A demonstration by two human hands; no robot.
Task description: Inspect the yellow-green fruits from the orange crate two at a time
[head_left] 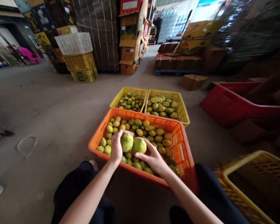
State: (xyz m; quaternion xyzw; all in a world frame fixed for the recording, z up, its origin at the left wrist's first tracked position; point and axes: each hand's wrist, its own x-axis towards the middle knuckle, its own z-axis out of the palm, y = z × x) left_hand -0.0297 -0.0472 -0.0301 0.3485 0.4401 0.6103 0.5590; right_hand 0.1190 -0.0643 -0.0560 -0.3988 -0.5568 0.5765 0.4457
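Observation:
Over the orange crate, my left hand is closed around a bumpy yellow-green lemon. Beside it, my right hand grips a smoother, rounder green lemon between thumb and fingers. The two fruits are side by side, nearly touching, above the others. Below them the crate holds many loose lemons, from green to yellow-orange. Parts of the fruit underneath are hidden by my hands.
Two yellow crates with similar fruit, one left and one right, stand just behind the orange one. To the right are a red bin and another yellow crate. Stacked crates and cardboard boxes stand farther back.

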